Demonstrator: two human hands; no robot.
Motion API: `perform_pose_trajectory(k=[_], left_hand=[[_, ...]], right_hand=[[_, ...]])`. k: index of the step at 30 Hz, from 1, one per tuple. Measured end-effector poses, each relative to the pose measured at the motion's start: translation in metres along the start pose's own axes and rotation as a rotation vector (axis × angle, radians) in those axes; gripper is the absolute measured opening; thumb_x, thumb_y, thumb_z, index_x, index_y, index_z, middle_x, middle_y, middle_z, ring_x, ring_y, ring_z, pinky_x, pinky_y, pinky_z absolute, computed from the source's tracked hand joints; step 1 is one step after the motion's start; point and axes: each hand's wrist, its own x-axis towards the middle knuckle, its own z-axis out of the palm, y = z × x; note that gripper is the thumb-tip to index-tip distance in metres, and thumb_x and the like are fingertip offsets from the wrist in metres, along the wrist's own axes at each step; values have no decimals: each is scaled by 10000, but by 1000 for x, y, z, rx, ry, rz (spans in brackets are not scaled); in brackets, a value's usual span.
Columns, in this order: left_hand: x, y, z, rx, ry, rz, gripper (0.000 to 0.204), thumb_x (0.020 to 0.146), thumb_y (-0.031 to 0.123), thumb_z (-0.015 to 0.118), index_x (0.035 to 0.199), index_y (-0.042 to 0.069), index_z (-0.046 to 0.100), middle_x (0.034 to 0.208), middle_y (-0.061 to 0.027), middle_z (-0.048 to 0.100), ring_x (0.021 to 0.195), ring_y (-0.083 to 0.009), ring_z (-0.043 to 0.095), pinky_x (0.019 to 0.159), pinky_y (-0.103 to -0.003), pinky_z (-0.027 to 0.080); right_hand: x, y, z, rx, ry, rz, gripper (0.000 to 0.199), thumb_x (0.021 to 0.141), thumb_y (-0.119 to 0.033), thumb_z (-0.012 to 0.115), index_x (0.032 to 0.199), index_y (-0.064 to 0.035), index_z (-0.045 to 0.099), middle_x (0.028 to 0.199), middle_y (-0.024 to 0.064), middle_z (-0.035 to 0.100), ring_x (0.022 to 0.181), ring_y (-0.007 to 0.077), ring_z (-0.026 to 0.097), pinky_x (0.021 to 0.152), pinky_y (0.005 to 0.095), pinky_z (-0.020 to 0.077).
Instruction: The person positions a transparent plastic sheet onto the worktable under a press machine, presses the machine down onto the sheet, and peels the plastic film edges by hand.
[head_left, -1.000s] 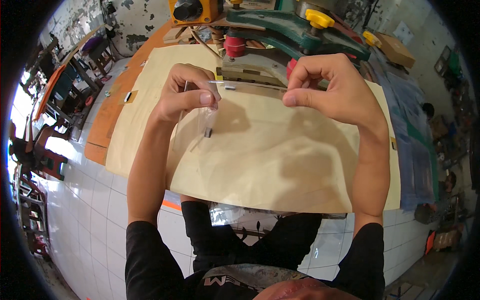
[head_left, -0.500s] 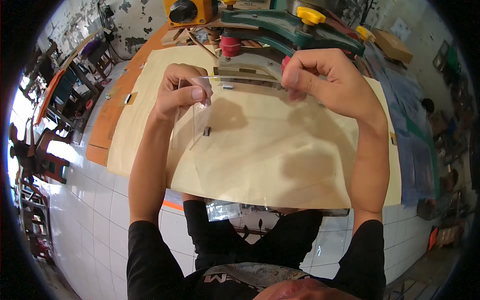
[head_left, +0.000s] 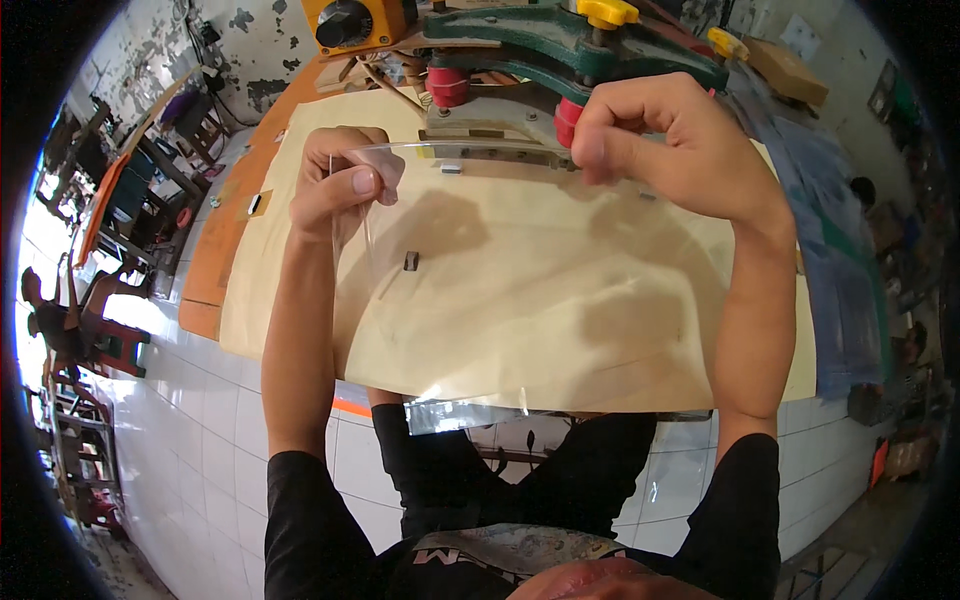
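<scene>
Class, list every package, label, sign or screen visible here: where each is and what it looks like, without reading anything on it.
Clear plastic bag: held up by its top edge between left hand and right hand; see-through, rectangular.
Small dark piece: seen through the bag's left part; whether inside it cannot be told.
Stack of clear bluish bags: right of the tan table sheet.
Cardboard box: upper right; brown.
No screens or signs.

Floor: white square tiles (head_left: 190, 440) are running under the near edge, gleaming brightly at far left.
Wall: peeling, stained plaster (head_left: 235, 45) is standing at far left.
Furniture: wooden chairs (head_left: 95, 330) are crowding the left side.
Light: daylight is pouring in from the left.
</scene>
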Motion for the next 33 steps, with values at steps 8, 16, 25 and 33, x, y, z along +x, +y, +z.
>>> perform_pose_trajectory(k=[8, 16, 25, 33], left_hand=[[1, 0, -6, -11, 9, 10, 223, 714, 166, 648, 700, -55, 624, 620, -143, 558, 542, -169, 505, 496, -275, 384], [5, -1, -1, -62, -67, -5, 240, 751, 168, 629, 711, -68, 619, 652, -188, 585, 507, -230, 536, 457, -324, 437], [3, 0, 1, -64, -28, -31, 249, 751, 176, 632, 695, -67, 613, 637, -189, 574, 518, -232, 536, 469, -318, 443], [3, -2, -1, -36, -33, 10, 219, 739, 174, 636, 678, -35, 616, 600, -143, 541, 495, -212, 500, 654, -373, 446]], right_hand=[[-7, 1, -7, -200, 12, -60, 156, 827, -125, 699, 821, 23, 650, 683, -3, 598, 654, 45, 518, 602, 215, 428], [-9, 1, -11, -120, -16, 18, 200, 894, -160, 617, 834, 30, 638, 686, 9, 603, 638, 66, 545, 599, 232, 443], [-9, -3, -12, -84, -73, 41, 208, 950, -141, 538, 847, 32, 591, 718, 26, 592, 679, 75, 548, 650, 226, 459], [-13, 1, -18, -241, -37, 8, 184, 860, -165, 657, 834, 16, 644, 673, 20, 613, 621, 71, 546, 580, 240, 444]])
